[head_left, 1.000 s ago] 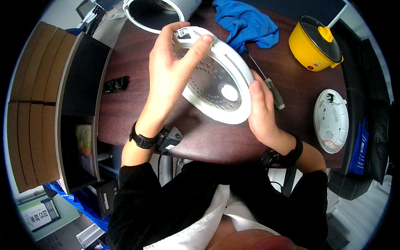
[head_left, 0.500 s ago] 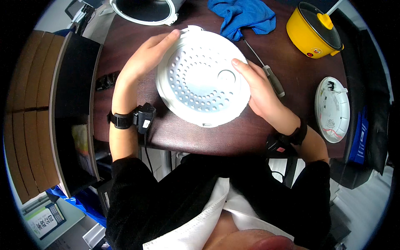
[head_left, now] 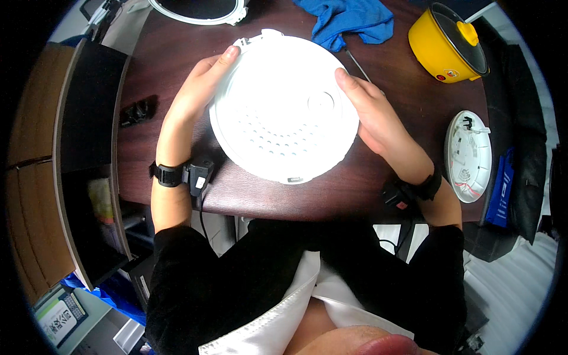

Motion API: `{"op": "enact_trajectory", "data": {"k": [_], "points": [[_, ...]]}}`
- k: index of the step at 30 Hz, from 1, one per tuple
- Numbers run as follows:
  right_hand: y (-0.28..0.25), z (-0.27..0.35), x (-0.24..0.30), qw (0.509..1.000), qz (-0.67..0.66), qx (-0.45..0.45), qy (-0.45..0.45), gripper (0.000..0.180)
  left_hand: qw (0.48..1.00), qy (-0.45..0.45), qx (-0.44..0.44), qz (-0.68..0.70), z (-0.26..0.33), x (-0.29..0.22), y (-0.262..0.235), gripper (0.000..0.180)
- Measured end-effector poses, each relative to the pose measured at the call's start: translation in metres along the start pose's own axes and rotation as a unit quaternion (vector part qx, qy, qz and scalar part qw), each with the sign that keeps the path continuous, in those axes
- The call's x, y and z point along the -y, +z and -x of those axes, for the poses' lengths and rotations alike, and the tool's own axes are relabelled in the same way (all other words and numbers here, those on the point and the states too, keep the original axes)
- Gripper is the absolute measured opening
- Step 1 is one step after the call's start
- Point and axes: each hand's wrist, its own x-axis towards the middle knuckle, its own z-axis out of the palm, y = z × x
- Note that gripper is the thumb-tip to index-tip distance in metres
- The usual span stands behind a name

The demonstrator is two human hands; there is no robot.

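Observation:
Both hands hold a round white plastic cover (head_left: 272, 100) above the dark wooden table, one at each side. Rows of small holes run across its face, along with a circle mark at the right; glare washes out much of the surface. My left hand (head_left: 204, 83) grips the left rim, thumb on top near a small tab at the far edge. On the opposite rim, my right hand (head_left: 378, 118) has its thumb over the face and its fingers mostly hidden behind. Just past that hand shows the thin shaft of a screwdriver (head_left: 358, 65); its handle is hidden.
A yellow pot (head_left: 432, 50) with a dark lid stands at the far right, beside a blue cloth (head_left: 352, 22). A white shell with wires (head_left: 471, 157) lies at the right edge. A white-rimmed dark round part (head_left: 198, 19) sits far left, a black object (head_left: 139, 111) nearer.
The cover has shifted slightly left and tilted, so it looks brighter and fewer holes show. Both hands moved with it and keep their grip. The screwdriver's handle is now hidden.

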Motion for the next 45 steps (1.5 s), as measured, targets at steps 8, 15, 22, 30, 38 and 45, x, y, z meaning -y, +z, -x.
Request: {"op": "enact_trajectory", "data": {"k": [8, 15, 22, 30, 38, 45], "points": [[-0.004, -0.008, -0.003, 0.998, -0.057, -0.010, 0.028, 0.058, 1.000, -0.008, -0.021, 0.001, 0.001, 0.007, 0.006, 0.072], [-0.003, -0.009, -0.006, 0.996, -0.071, -0.001, 0.046, 0.053, 0.998, -0.033, -0.026, -0.037, 0.001, 0.007, 0.006, 0.075], [-0.032, 0.000, 0.001, 0.993, -0.117, 0.007, 0.021, 0.050, 0.994, -0.024, -0.097, 0.033, 0.003, 0.006, 0.014, 0.069], [-0.073, 0.052, 0.040, 0.973, -0.061, -0.191, -0.117, 0.052, 0.979, 0.096, 0.056, -0.171, -0.004, 0.009, 0.031, 0.031], [-0.104, 0.052, 0.029, 0.958, -0.091, -0.233, -0.136, 0.053, 0.899, 0.246, 0.052, -0.358, -0.013, -0.006, 0.083, 0.050], [-0.117, 0.054, 0.021, 0.950, -0.147, -0.197, -0.192, 0.049, 0.884, 0.225, 0.086, -0.400, -0.021, -0.019, 0.123, 0.053]]}}
